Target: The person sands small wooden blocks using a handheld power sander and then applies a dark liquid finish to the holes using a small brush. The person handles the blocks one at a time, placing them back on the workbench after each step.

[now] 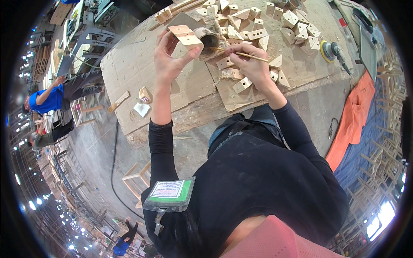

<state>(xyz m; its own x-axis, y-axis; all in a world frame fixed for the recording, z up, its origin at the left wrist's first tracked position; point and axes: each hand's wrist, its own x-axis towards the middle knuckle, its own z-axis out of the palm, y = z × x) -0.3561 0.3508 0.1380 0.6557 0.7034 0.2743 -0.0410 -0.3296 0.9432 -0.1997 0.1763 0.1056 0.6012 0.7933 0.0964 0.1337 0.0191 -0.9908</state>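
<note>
Sander [330,51] right of blocks [254,26]

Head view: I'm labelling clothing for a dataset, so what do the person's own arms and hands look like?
Both arms wear long, close-fitting black sleeves that end at the wrists. The left hand and right hand are bare: no gloves, and no rings or watch that I can make out.
</note>
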